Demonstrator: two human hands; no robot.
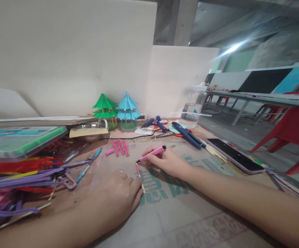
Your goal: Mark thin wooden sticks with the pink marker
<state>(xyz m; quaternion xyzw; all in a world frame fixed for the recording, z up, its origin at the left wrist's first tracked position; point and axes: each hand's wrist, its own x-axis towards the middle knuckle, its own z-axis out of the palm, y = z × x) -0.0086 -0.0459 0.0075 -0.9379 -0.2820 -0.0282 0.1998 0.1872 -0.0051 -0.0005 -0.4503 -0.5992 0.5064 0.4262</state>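
My right hand (161, 161) is closed round a pink marker (152, 153), its dark tip slanting down to the left. The tip is at the upper end of a thin wooden stick (138, 170), coloured pink along its upper part and pale at the lower end. My left hand (118, 193) pins that stick to the sheet with its fingers pressed together; the thumb is mostly hidden. Beyond the hands lie several short pink sticks (121, 148) and a pink marker cap (109, 152). Under everything spreads a translucent plastic sheet (149, 227) with green lettering.
At the back stand a green tiered paper model (105, 106) and a blue one (127, 110). A glue gun (156, 123), utility knife (188, 135), water bottle (192, 106) and phone (233, 155) lie or stand right of them. Colourful pipe cleaners (22, 182) crowd the left.
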